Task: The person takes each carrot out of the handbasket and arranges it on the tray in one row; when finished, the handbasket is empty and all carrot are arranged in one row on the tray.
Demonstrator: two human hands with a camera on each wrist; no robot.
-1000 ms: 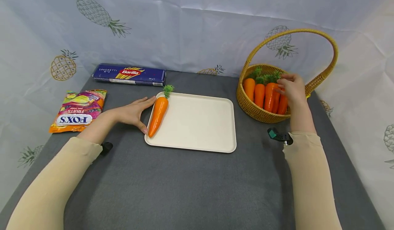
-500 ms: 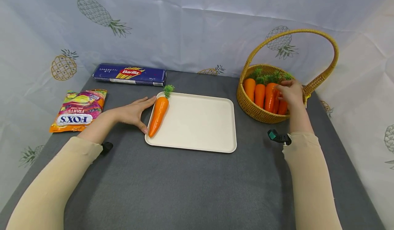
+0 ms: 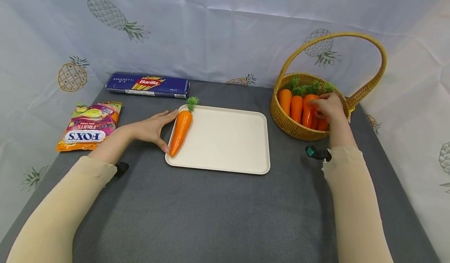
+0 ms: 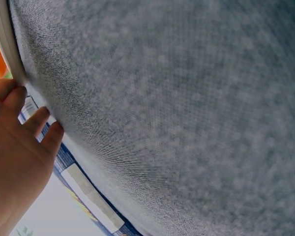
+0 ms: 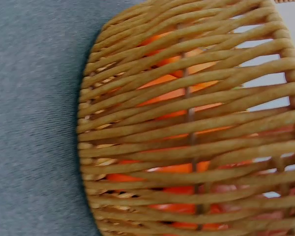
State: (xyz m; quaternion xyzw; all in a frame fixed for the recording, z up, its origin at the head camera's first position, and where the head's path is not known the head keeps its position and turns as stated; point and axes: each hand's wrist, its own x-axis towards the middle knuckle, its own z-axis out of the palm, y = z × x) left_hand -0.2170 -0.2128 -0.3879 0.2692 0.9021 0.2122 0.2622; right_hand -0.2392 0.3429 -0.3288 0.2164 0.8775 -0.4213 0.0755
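Observation:
An orange toy carrot (image 3: pixel 181 133) with a green tuft lies along the left side of a cream tray (image 3: pixel 225 140). My left hand (image 3: pixel 152 128) rests at the tray's left edge, fingers spread toward its far corner and thumb by the near one. In the left wrist view, the left hand (image 4: pixel 19 142) has its fingertips right at the tray rim (image 4: pixel 8 44). On the right, my right hand (image 3: pixel 329 106) reaches into a wicker basket (image 3: pixel 293 130) and curls its fingers over a carrot (image 3: pixel 308 112); some fingertips are hidden among the carrots.
Several carrots (image 3: pixel 296 108) fill the basket, whose tall handle (image 3: pixel 351 35) arches above. A blue spaghetti box (image 3: pixel 147 85) lies behind the tray's left side. A candy bag (image 3: pixel 89 126) is beside my left forearm. A patterned cloth (image 3: pixel 225 32) hangs behind the grey table (image 3: pixel 218 216).
My right hand has come down from the carrots' green tops, deeper into the basket and over the orange bodies. My left hand, the tray and its carrot stay where they were.

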